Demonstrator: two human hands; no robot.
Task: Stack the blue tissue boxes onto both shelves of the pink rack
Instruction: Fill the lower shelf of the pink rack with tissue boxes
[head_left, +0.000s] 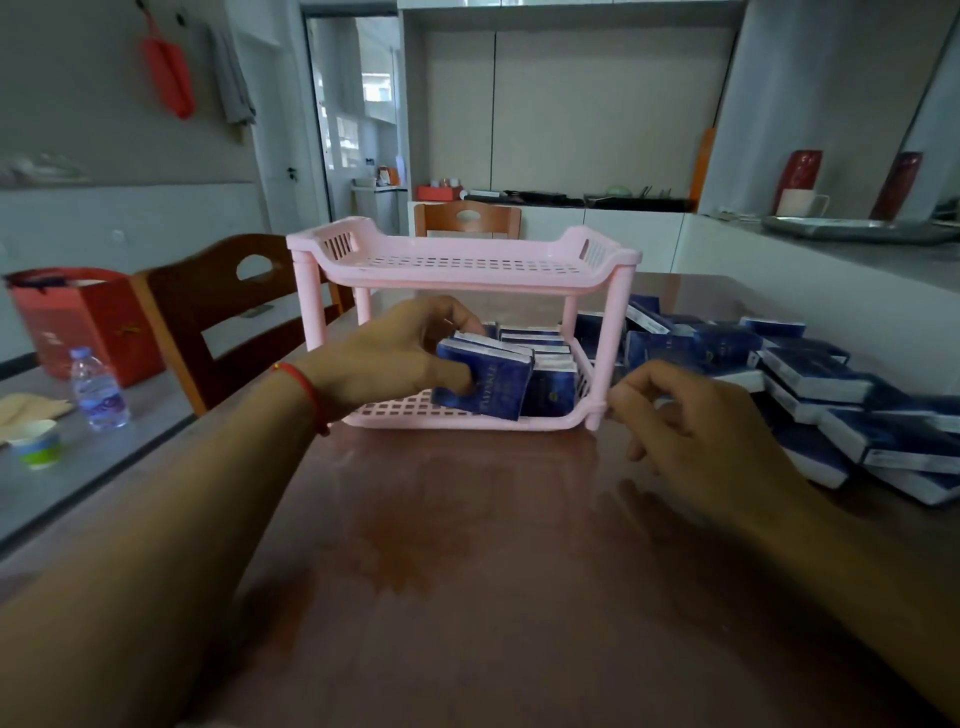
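Left hand (400, 353) reaches toward 12 o'clock, thumb and fingers closed in a grip. Right hand (691, 415) sits at 3 o'clock of it, fingers curled, pinching lightly.

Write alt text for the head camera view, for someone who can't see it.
A left hand sets a blue box upright on the lower shelf of a pink rack beside others, while the right hand steadies its front leg. The top shelf is empty; more boxes lie right.

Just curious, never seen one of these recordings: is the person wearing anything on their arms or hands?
Almost nothing. Both forearms are bare, with no sleeves or gloves showing. The left hand has a thin red string bracelet at the wrist; the right hand shows no rings or watch.
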